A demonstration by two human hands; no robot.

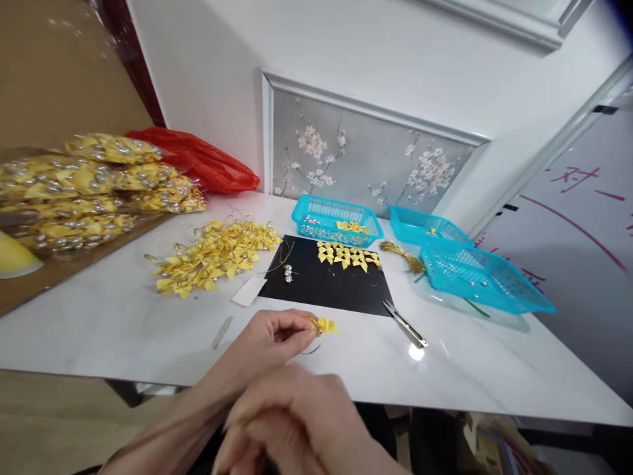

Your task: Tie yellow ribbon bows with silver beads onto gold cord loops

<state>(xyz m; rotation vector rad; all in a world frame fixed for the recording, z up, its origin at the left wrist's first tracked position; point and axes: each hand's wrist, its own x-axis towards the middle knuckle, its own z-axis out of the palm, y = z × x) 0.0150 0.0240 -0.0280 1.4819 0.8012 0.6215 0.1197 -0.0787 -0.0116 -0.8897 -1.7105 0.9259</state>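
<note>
My left hand (270, 343) hovers over the white table's near edge, its fingers pinched shut on a small yellow ribbon bow (327, 324) with a loop of thin gold wire beneath it. Closer to me and lower in view is my right hand (297, 422), blurred, with its fingers curled in. What they hold, if anything, does not show. A black mat (321, 290) lies just beyond the hands, with folded yellow bows (349, 254) in rows and a few silver beads (288, 272) on it.
A heap of finished yellow bows (215, 256) lies at the left, with bagged bows (84, 191) on cardboard and a red bag (198, 161) behind. Three turquoise baskets (487, 277) stand at the right. Snips (405, 326) and a gold thread bundle (403, 256) lie by the mat.
</note>
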